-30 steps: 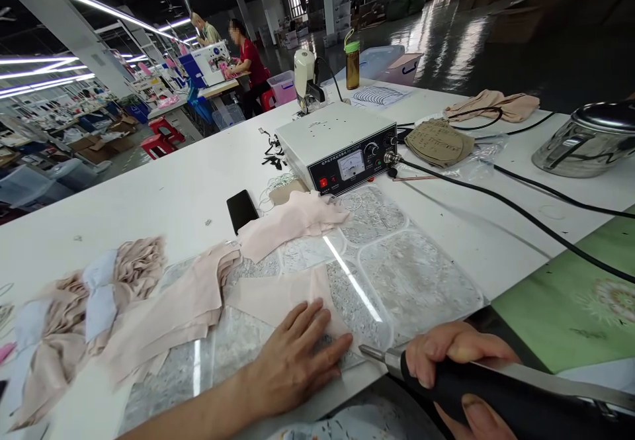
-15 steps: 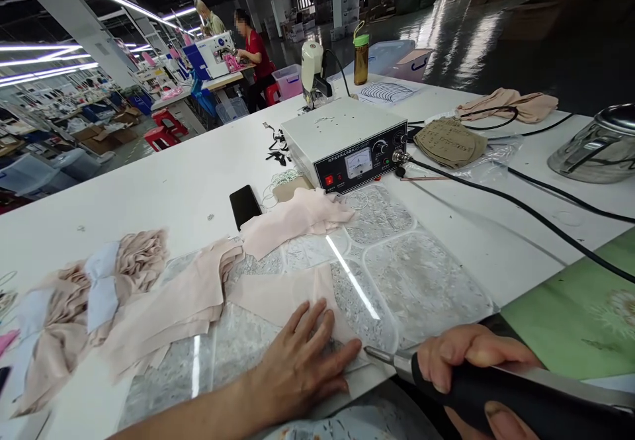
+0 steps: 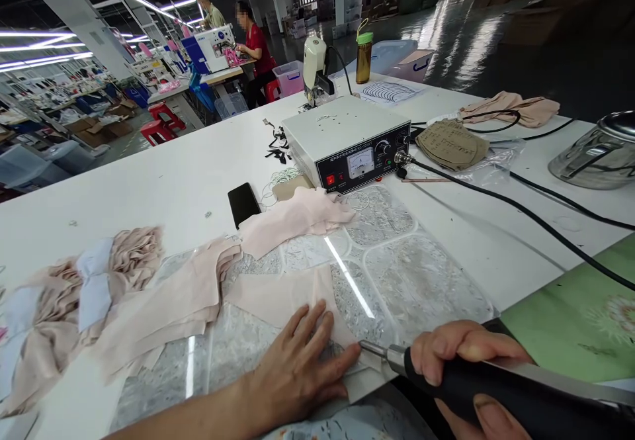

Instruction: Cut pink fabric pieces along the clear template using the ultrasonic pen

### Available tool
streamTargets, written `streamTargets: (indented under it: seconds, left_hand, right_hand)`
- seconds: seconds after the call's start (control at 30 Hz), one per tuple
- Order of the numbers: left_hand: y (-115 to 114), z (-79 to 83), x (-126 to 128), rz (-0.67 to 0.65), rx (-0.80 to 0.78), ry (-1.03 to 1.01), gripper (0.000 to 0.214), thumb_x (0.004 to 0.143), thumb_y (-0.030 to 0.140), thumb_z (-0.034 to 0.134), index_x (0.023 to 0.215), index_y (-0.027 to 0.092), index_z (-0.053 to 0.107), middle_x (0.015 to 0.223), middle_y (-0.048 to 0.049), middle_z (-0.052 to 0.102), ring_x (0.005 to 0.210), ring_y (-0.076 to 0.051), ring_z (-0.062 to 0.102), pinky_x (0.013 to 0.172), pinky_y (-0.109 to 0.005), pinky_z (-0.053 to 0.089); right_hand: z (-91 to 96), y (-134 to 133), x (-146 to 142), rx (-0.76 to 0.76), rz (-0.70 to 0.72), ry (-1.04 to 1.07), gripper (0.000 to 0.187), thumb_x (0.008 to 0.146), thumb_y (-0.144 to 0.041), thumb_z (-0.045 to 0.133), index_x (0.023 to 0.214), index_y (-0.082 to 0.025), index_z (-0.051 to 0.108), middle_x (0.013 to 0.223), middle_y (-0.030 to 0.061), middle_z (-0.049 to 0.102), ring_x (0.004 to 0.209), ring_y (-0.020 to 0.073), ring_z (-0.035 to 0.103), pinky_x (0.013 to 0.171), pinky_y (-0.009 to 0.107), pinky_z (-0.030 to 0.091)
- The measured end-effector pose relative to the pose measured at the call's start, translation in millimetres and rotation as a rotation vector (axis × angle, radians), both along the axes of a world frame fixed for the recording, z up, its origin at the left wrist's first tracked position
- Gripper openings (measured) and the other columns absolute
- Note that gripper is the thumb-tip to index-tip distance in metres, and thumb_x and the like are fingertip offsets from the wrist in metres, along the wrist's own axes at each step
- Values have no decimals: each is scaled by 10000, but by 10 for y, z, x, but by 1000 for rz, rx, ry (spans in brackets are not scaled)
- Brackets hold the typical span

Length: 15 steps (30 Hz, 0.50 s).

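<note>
My left hand [image 3: 302, 354] lies flat with spread fingers on a thin pale pink fabric piece [image 3: 282, 291], holding it down on a clear-topped, stone-patterned mat [image 3: 417, 281]. My right hand [image 3: 471, 360] is wrapped round the black handle of a handheld ultrasonic welder [image 3: 501, 390]. Its narrow metal tip meets the fabric's right edge, close beside my left fingertip. Whether the tip presses on the cloth, I cannot tell. Left of my hand is a stack of similar pink pieces [image 3: 188, 294]; another pile [image 3: 297, 218] lies beyond, before the control box.
The control box [image 3: 352, 142] with dial and red switch stands mid-table, a black cable [image 3: 520, 208] running right from it. A phone [image 3: 243, 205], tied fabric bundles [image 3: 94, 281], a bottle [image 3: 364, 56], brown card patterns [image 3: 451, 143] and a metal mug [image 3: 595, 149] surround the mat. Two people work at the back.
My right hand has brought the welder slightly left, its tip now closer to my left fingertip at the fabric edge. My left hand stays nearly still; the view has shifted a little.
</note>
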<state>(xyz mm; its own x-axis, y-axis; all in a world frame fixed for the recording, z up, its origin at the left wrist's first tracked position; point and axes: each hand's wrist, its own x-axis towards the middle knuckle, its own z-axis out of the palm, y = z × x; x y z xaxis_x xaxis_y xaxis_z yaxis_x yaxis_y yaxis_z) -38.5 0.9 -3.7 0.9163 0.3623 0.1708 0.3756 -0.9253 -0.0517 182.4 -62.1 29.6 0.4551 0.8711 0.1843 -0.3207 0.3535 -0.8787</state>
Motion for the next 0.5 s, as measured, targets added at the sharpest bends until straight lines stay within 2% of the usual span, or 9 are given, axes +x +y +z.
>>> streamTargets:
  seconds: [0.3,0.5]
  left_hand:
    - [-12,8,6,21,21,-8,529,938,554,510,1395,291,464,1261,-155,556,1283,-370,482,974,-517,484]
    - [-7,10,-1,7,35,-11,510,952,557,478,1384,284,480,1253,-160,560,1269,-370,495,966,-510,483]
  right_hand:
    - [-30,32,-15,44,86,-106,60,905,-272,524,961,-290,537,740,8,531,652,170,562,581,325,527]
    - [-27,82,-33,81,87,-206,33,915,-272,513,947,-276,520,748,5,553,650,157,580,570,293,537]
